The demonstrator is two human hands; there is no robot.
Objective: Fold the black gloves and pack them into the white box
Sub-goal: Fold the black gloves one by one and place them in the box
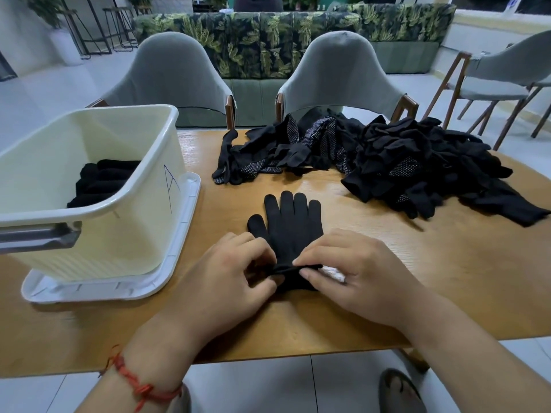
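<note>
A black glove [287, 222] lies flat on the wooden table [417, 278], fingers pointing away from me. My left hand [226, 278] and my right hand [357, 272] both pinch its cuff end, which is lifted into a small fold. The white box [98, 186] stands tilted at the left on its lid [179, 257] and holds several folded black gloves [101, 180]. A big loose pile of black gloves [411, 165] lies at the far right, with a smaller heap of dotted gloves [280, 150] at the far middle.
Two grey chairs [179, 73] stand behind the table's far edge, another at the right [507, 70]. A leaf-patterned sofa [268, 37] is farther back. The table's near edge runs just below my wrists. A foot in a sandal [399, 389] shows below.
</note>
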